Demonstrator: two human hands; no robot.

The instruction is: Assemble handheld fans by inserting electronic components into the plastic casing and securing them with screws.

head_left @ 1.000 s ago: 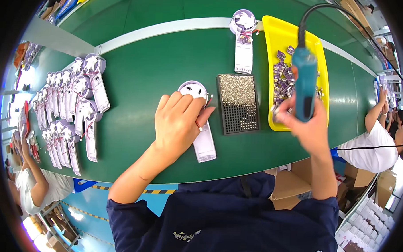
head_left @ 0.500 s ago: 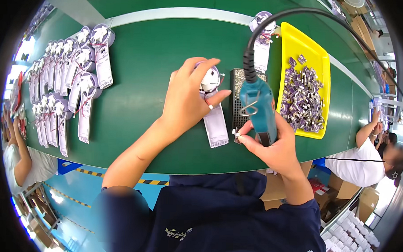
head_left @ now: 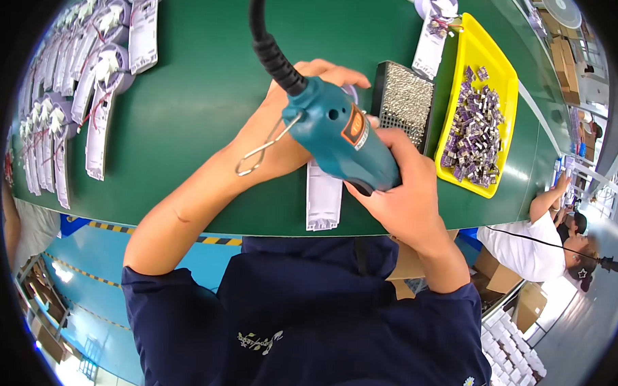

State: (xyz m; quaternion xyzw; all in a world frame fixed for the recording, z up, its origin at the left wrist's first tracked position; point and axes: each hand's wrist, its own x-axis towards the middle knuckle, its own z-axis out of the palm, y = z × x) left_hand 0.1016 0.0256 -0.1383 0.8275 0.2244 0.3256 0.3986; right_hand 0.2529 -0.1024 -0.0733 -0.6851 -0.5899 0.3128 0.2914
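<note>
A white fan case [head_left: 324, 200] lay on the green bench [head_left: 211, 74] near its front edge, its straight end pointing toward the person and its round end mostly hidden. The left hand [head_left: 274, 126] lay over that far end, but the tool covered most of its fingers, so I could not tell how firmly its grip was closed. The right hand [head_left: 412, 190] had its grip wrapped round a teal power driver [head_left: 348, 136], held above the case; the driver's tip was out of sight. A thick black cord [head_left: 276, 59] ran from the driver toward the far side. Just right of the hands sat a black block [head_left: 408, 94] with rows of holes and many small silvery pieces. Right of that, a yellow tray [head_left: 491, 53] held a heap of small purple-and-silver parts [head_left: 474, 137]. Beyond the block lay another fan case [head_left: 431, 51] with red wires. Well to the left, more fan cases [head_left: 97, 131] stood crowded together in rows. Farther right, a co-worker in a white top [head_left: 525, 245] was at the bench
</note>
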